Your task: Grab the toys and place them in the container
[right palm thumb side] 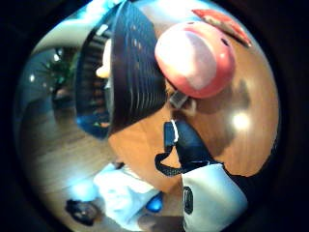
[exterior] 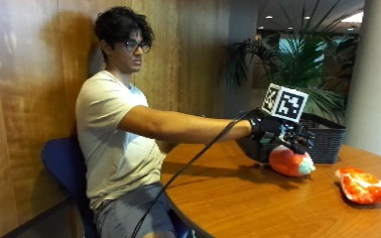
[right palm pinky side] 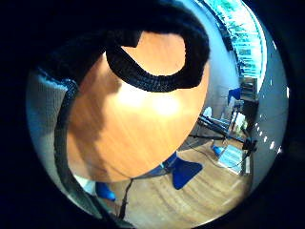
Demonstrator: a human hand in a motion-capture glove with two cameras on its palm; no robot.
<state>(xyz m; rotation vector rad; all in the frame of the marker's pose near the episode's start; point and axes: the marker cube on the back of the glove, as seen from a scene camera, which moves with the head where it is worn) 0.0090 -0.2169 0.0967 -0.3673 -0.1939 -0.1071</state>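
In the outside view the black-gloved right hand (exterior: 280, 130) hovers at centre-right of the frame, fingers curved downward over a rounded red-and-white plush toy (exterior: 291, 161) that sits on the round polished wooden table (exterior: 256, 203). Whether the fingertips touch the toy cannot be told — nothing looks pinched yet. The step in hand appears to be the grasp: best to lower the palm squarely over the toy's crown and close from both sides, since a soft, domed shape may roll away on glossy wood.

Just behind the toy, at right of centre, stands the dark woven basket-like container (exterior: 322, 139) with ribbed, slatted walls — a short lift and carry. A second toy, flat, orange-red and crinkled with white patches (exterior: 362, 186), lies at lower right, well apart from the first.
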